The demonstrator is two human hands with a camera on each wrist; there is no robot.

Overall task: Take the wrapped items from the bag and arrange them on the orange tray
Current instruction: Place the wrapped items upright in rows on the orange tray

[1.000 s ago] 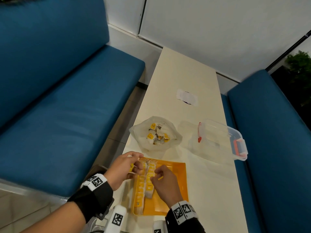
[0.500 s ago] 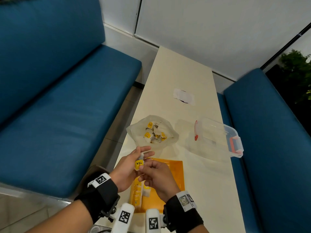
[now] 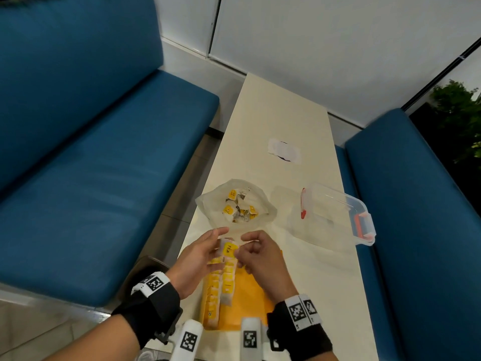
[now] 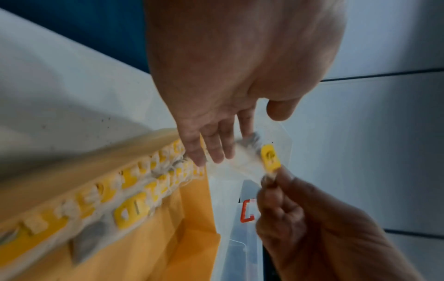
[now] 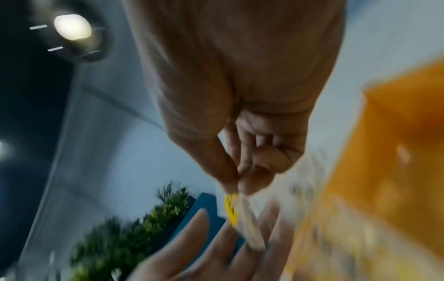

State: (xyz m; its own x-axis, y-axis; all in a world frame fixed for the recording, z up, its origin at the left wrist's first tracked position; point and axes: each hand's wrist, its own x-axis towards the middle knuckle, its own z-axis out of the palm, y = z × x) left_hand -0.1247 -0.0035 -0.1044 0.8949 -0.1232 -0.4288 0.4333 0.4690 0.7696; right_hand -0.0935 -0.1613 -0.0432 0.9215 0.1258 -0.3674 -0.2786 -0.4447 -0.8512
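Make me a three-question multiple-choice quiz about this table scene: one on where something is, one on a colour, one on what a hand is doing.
1. Where is the bag?
A. beyond the tray
B. on the bench
C. inside the clear box

2. What colour are the clear box's latches?
A. green
B. red
C. black

3. What is the right hand doing?
A. resting flat
B. gripping the box
C. pinching a wrapped item

Answers:
1 A: it lies on the table past the orange tray.
2 B: both latches show red.
3 C: finger and thumb pinch the wrapped item beside the left hand.

Even indoor light, sharp head view, motion-blurred wrist views, glaring ceiling lamp [image 5: 72, 27].
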